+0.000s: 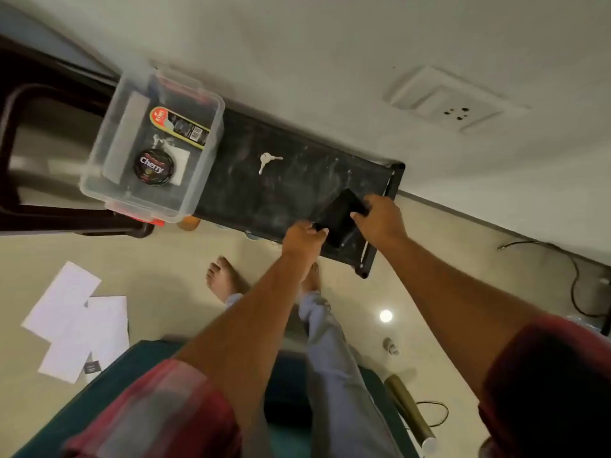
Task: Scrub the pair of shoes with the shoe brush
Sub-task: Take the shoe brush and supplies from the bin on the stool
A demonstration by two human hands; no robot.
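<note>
- Both hands reach to a flat black object [337,217] on the right end of a dark rack [291,190]; whether it is the brush I cannot tell, as no bristles show
- The left hand [302,241] grips the object's near left corner; its fingers are curled together over the edge, with the thumb [320,231] pressed on the top face
- The right hand [380,217] holds the far right side; its fingers [358,214] bend down over the object's edge and lie close together
- The object lies between the two hands, tilted across the rack top, with most of its top face bare; I cannot tell whether it rests on the rack or is lifted just off it
- Keys [268,161] lie mid-rack, well apart from the hands
- A clear box [99,180] stands on the rack's left end; inside are a round tin [153,166] marked "Cherry", a carded pack [181,127] and a white cloth [180,160]
- The rack stands against a pale wall with a socket [446,100]; a dark chair [20,153] is beside the box
- Bare feet [221,279] rest on the floor below the rack; papers [76,325] lie to the left; a small bottle [391,347] and a tube [410,411] lie to the right
</note>
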